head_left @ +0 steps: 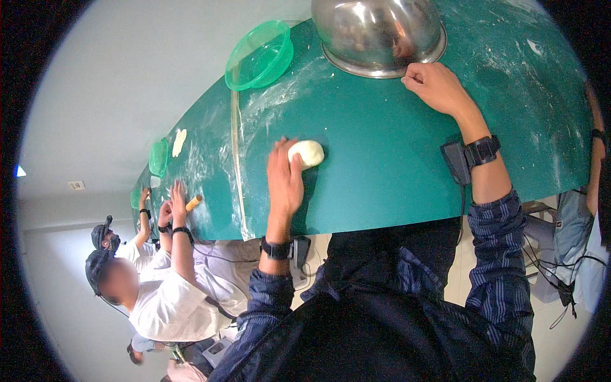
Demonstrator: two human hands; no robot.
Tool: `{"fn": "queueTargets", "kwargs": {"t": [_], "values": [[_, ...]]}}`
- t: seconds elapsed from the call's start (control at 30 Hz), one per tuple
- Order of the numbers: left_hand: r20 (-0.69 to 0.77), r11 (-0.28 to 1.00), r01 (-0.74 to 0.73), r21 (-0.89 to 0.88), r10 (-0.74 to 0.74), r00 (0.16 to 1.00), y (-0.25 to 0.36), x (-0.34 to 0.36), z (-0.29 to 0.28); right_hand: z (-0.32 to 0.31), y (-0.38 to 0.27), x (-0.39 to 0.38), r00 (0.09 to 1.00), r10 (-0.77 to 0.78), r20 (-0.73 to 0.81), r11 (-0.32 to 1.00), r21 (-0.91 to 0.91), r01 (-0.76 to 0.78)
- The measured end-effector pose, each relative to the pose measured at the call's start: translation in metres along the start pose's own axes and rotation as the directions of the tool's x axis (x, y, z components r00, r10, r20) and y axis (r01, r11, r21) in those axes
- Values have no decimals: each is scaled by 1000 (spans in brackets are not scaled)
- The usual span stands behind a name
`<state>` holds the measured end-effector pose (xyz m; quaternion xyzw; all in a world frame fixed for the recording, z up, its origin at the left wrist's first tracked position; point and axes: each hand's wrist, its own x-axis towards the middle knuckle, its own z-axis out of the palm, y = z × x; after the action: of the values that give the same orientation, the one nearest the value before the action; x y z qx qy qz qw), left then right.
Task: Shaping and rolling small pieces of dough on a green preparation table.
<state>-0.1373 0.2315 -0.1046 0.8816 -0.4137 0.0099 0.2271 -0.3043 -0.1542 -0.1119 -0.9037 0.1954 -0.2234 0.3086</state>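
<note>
A pale ball of dough (309, 153) rests on the green tabletop in front of me. My left hand (285, 181) is closed against its left side, the thumb along the near side and the fingertips partly hidden behind it. Farther off to the right lies a large shiny steel bowl (382, 35), turned over with its rim toward the table. My right hand (439, 89) is at the near right part of that rim, fingers curled in and touching it. How much of the rim sits inside the fingers is hidden.
Flour streaks the green table (363, 184). A green plastic basin (261, 57) stands at the far edge, near a pale strip (237, 146) across the table. Left of it, co-workers in white shirts work near a rolling pin (194, 202), a flat dough piece (179, 142) and another green container (159, 158).
</note>
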Motion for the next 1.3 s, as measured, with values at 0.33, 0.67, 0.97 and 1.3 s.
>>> {"fn": "queueTargets", "kwargs": {"t": [0.33,0.67,0.97,1.3], "values": [[32,977,-161,-138,166,986,77,-125,-18,-11,-13,0,993,86,86,993,-83,-79],[-170,973,102,-208,-139,976,43,-46,-6,-5,-11,3,992,91,85,994,-71,-85],[-177,998,7,68,5,984,19,-20,10,-3,-3,-1,999,32,16,999,-28,-31],[90,973,-114,200,97,991,31,-75,-21,-10,-11,-1,990,98,100,993,-74,-91]]}}
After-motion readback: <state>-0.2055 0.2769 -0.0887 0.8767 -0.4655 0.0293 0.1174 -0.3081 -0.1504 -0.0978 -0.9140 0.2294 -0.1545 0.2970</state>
